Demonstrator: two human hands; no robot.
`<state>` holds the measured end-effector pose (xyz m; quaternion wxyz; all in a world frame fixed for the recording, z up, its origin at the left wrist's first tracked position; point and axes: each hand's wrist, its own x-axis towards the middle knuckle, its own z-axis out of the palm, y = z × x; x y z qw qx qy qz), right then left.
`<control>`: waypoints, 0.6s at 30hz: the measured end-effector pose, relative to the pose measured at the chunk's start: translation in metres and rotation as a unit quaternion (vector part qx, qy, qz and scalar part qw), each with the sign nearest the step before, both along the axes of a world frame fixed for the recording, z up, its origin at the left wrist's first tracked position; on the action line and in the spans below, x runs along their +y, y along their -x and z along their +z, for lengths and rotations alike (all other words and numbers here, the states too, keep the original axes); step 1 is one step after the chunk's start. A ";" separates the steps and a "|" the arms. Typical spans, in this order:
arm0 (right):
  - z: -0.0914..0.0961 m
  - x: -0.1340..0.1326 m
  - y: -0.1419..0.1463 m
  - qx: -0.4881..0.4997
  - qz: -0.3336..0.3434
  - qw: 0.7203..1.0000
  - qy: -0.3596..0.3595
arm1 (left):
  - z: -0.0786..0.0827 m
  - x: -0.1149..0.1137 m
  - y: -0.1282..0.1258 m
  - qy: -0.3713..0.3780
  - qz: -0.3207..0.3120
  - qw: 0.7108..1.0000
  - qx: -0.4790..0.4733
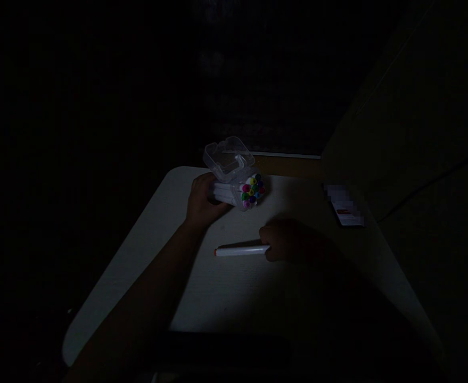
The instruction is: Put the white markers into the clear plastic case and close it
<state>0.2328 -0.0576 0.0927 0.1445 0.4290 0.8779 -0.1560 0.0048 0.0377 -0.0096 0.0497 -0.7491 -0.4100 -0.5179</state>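
Observation:
My left hand [202, 202] is wrapped round a clear plastic marker case [239, 203] lying on its side, its see-through lid [228, 157] swung up. White markers [222, 192] fill the case, and their coloured ends, among them pink, yellow, green, blue and red, point to the right. Nearer to me, my right hand [284, 240] is closed on one end of a single white marker [241, 251]. That marker lies level just over or on the table, with its orange-red tip pointing left. Shadow hides most of the right hand's fingers.
The pale table [138, 255] has rounded corners and stands in a very dark room. At its right edge lies a phone [344, 207] with a lit, partly blurred screen. A dark cable [429, 189] runs along the right side.

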 end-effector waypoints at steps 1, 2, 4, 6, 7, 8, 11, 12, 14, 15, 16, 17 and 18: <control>0.003 0.001 -0.004 0.020 -0.008 1.000 -0.010 | 0.000 0.000 0.000 0.004 0.001 1.000 0.002; 0.006 0.002 -0.009 0.041 -0.018 0.999 -0.020 | 0.000 0.000 0.001 0.006 0.002 1.000 0.005; 0.012 0.005 -0.017 0.090 -0.040 0.994 -0.051 | 0.000 0.000 0.001 0.003 0.003 1.000 0.010; 0.017 0.007 -0.023 0.148 -0.054 0.984 -0.087 | -0.001 0.000 0.002 0.001 0.004 1.000 0.010; 0.020 0.009 -0.025 0.176 -0.060 0.977 -0.103 | -0.001 0.000 0.002 0.003 0.005 1.000 0.010; 0.022 0.010 -0.027 0.204 -0.064 0.970 -0.119 | -0.001 0.000 0.002 0.007 0.009 1.000 0.010; 0.028 0.013 -0.029 0.258 -0.081 0.950 -0.157 | -0.002 0.000 0.003 0.012 0.018 1.000 0.010; 0.031 0.014 -0.028 0.267 -0.087 0.944 -0.170 | -0.002 0.000 0.003 0.012 0.019 1.000 0.010; 0.034 0.013 -0.028 0.286 -0.093 0.933 -0.196 | -0.003 0.000 0.003 0.009 0.020 1.000 0.008; 0.036 0.012 -0.028 0.299 -0.095 0.926 -0.209 | -0.003 0.000 0.003 0.007 0.019 1.000 0.007; 0.038 0.011 -0.029 0.318 -0.097 0.916 -0.224 | -0.003 -0.001 0.003 0.006 0.021 1.000 0.007; 0.039 0.009 -0.030 0.338 -0.100 0.905 -0.240 | -0.004 -0.001 0.003 0.005 0.023 1.000 0.006; 0.041 0.008 -0.032 0.355 -0.104 0.893 -0.257 | -0.004 -0.001 0.003 0.006 0.025 1.000 0.006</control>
